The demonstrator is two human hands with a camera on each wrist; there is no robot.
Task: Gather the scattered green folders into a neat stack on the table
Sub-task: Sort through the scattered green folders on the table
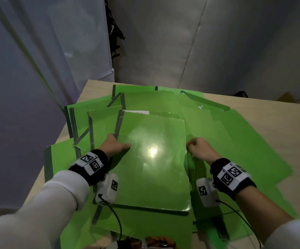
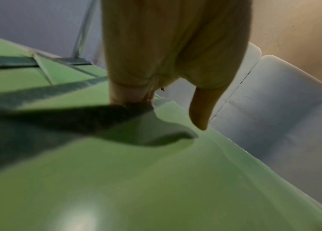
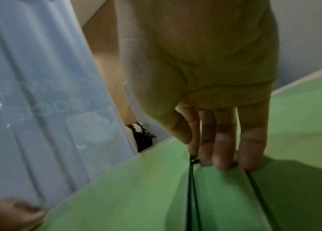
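Note:
Several green folders [image 1: 244,150] lie fanned and overlapping across the wooden table [image 1: 271,112]. A glossy green folder [image 1: 152,168] lies uppermost at the centre, squared toward me. My left hand [image 1: 117,144] grips its left edge, thumb on the cover and fingers tucked under the edge. In the left wrist view the left hand [image 2: 164,109] shows the same hold on that folder [image 2: 156,179]. My right hand [image 1: 193,150] grips the right edge with curled fingers. In the right wrist view the right hand's [image 3: 203,150] fingertips [image 3: 223,162] dig between folder edges [image 3: 221,195].
Folders overhang the table's left edge [image 1: 68,123] and near edge. A white label [image 1: 140,112] peeks out behind the top folder. A grey partition [image 1: 29,87] stands at the left, dark gear [image 1: 115,42] hangs behind the table, and a box [image 1: 287,98] sits beyond the far right corner.

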